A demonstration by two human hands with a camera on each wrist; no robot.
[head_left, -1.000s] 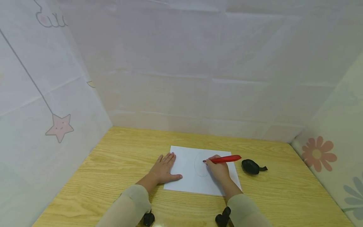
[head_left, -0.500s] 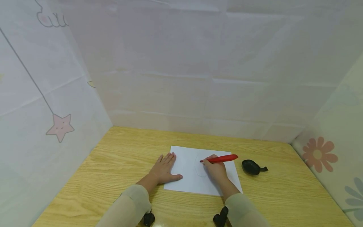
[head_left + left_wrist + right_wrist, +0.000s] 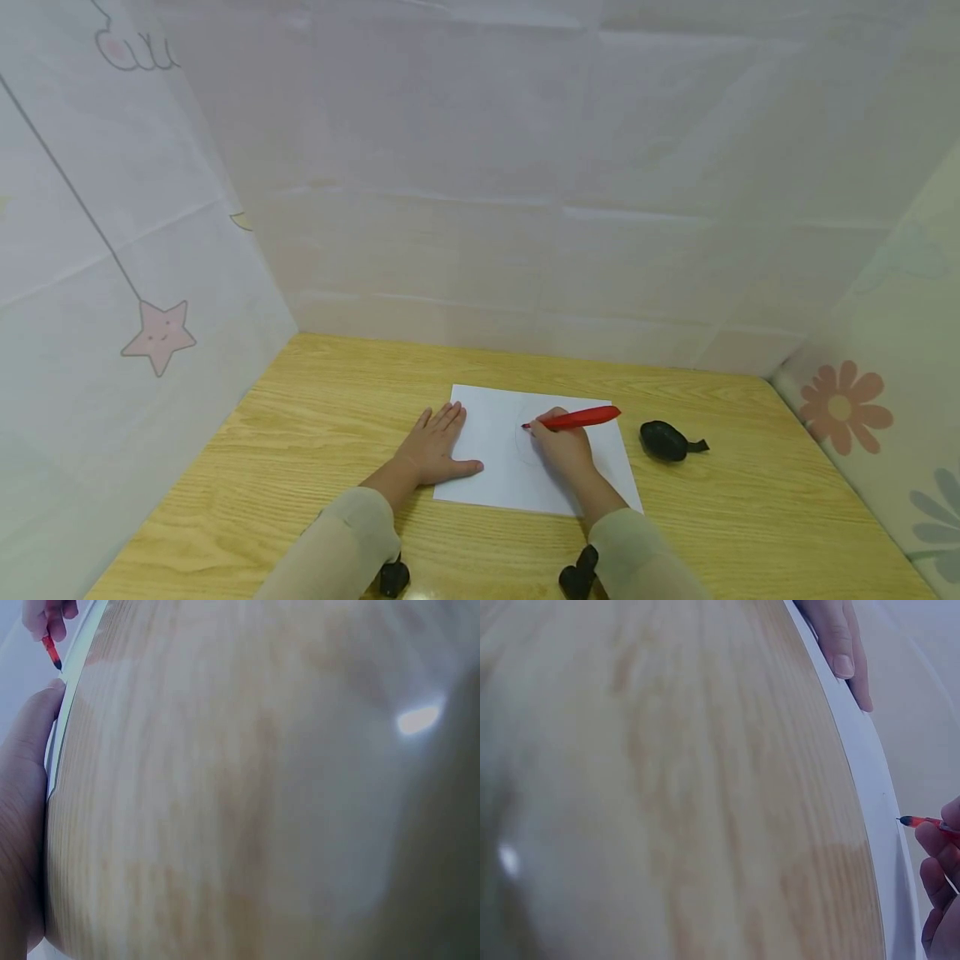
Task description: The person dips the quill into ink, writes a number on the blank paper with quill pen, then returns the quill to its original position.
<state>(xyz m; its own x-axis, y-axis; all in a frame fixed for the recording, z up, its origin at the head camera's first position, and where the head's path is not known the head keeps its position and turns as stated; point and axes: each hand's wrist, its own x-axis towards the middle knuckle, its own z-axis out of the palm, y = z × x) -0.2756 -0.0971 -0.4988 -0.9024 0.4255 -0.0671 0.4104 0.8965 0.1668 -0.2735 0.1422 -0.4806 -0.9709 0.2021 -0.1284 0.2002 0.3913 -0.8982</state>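
Observation:
A white sheet of paper (image 3: pixel 487 483) lies on the wooden table, with a thin, faint oval outline drawn on it. My left hand (image 3: pixel 433 450) rests flat on the paper's left edge, fingers spread and thumb stretched out. In my right hand (image 3: pixel 566 450) I hold a red pen (image 3: pixel 588 417) between thumb and fingers, its dark tip at the paper near the oval's left side. The right wrist view shows the pen's dark tip (image 3: pixel 906 820) at the paper and my left fingers at the top. Part of the oval is hidden behind my right hand.
A dark, rounded object with a short flat tail (image 3: pixel 663 442) lies right of the paper; its kind is unclear. Pale cloth walls (image 3: pixel 480 250) stand behind and on both sides of the wooden table (image 3: pixel 337 400). Small black devices (image 3: pixel 577 575) hang at both sleeves.
My right hand and the red pen have moved left across the oval, from its inside toward its left side. My left hand and the paper have stayed in place.

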